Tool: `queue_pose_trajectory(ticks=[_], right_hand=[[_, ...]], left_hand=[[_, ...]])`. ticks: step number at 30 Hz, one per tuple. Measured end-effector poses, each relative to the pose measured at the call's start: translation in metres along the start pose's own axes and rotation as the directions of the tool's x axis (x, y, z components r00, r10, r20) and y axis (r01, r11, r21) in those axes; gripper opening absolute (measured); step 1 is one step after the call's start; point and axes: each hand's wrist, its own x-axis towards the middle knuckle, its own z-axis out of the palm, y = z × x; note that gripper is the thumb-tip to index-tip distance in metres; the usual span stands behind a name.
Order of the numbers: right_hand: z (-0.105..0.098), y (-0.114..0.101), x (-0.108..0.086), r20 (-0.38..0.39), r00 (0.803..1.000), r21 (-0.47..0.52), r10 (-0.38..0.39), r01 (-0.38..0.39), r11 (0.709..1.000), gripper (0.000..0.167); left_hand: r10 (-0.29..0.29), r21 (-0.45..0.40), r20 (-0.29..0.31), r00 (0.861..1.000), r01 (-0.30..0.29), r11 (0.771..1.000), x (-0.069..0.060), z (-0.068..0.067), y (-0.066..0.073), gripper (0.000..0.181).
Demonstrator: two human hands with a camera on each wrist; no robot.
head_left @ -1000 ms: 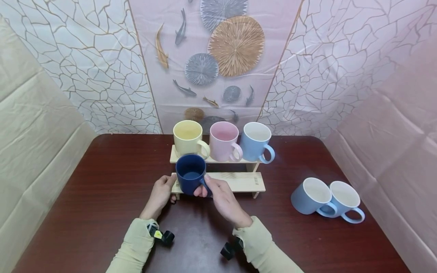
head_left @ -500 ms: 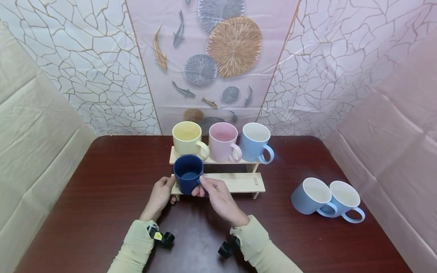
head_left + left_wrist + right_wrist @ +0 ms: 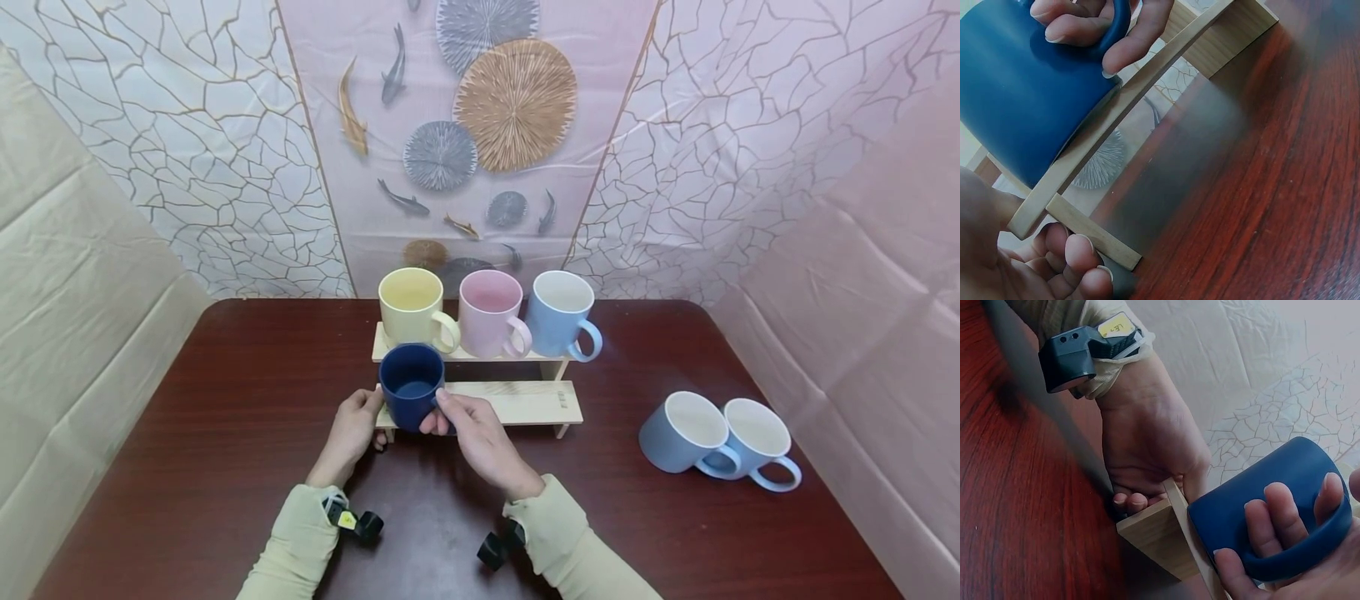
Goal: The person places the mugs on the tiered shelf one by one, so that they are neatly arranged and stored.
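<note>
A dark blue mug stands upright at the left end of the lower step of a wooden two-step rack. My right hand holds the mug by its handle, with fingers through the loop in the right wrist view. In the left wrist view, the mug's base appears to meet the board. At the board's left end, my left hand grips the rack, its fingers curled below the board beside the leg. Behind, the upper step bears a yellow mug, a pink mug and a light blue mug.
Two more light blue mugs stand close together on the right of the dark red wooden table. Fabric walls enclose the table at the back and both sides.
The blue mug and my right hand have shifted slightly left along the lower step, mostly in the first half second. My left hand keeps its grip on the rack.
</note>
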Motion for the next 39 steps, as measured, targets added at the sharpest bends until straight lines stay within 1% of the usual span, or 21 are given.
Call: queue_pose_trajectory(ticks=[5,10,13,16,20,25,28,31,34,36,39], right_hand=[[-0.001,0.002,0.001,0.011,1.000,0.001,0.006,-0.006,1.000,0.053],[-0.006,0.001,0.001,0.072,0.997,0.014,0.013,-0.015,1.000,0.052],[-0.009,0.000,0.000,0.099,0.994,0.031,0.043,-0.046,0.998,0.048],[-0.011,-0.003,-0.001,0.089,0.992,0.033,0.087,-0.091,0.995,0.042],[-0.014,-0.011,-0.005,0.039,0.994,-0.024,0.104,-0.103,0.994,0.032],[-0.025,-0.019,-0.016,-0.038,0.996,-0.164,0.078,-0.083,0.983,0.018],[-0.036,-0.019,-0.027,-0.078,0.996,-0.230,0.052,-0.068,0.971,0.016],[-0.052,-0.016,-0.039,-0.122,0.992,-0.268,0.035,-0.067,0.961,0.016],[-0.072,-0.015,-0.053,-0.190,0.981,-0.306,0.025,-0.083,0.948,0.020],[-0.088,-0.016,-0.063,-0.245,0.969,-0.329,0.020,-0.103,0.939,0.023],[-0.111,-0.020,-0.079,-0.322,0.947,-0.369,-0.008,-0.118,0.922,0.026]], left_hand=[[0.001,0.006,-0.002,1.000,-0.001,1.000,0.001,0.000,0.000,0.041],[-0.001,0.006,-0.003,1.000,0.001,1.000,0.001,-0.001,0.001,0.043],[-0.004,0.006,-0.003,1.000,0.004,1.000,0.000,0.000,0.001,0.043],[-0.009,0.009,-0.001,1.000,0.009,1.000,0.000,0.000,0.001,0.043],[-0.007,0.016,-0.002,1.000,0.007,1.000,0.001,0.001,0.000,0.043],[-0.002,0.015,-0.005,1.000,0.002,1.000,0.001,0.001,0.000,0.043],[-0.007,0.010,-0.001,1.000,0.007,1.000,0.000,0.001,0.000,0.043],[-0.006,0.010,0.003,1.000,0.006,1.000,0.000,0.001,0.001,0.043],[-0.004,0.008,0.006,1.000,0.004,1.000,0.000,0.001,0.001,0.042],[-0.003,0.009,0.003,1.000,0.003,1.000,0.001,0.001,0.001,0.041],[-0.006,0.014,-0.003,1.000,0.006,1.000,0.001,0.001,0.000,0.040]])
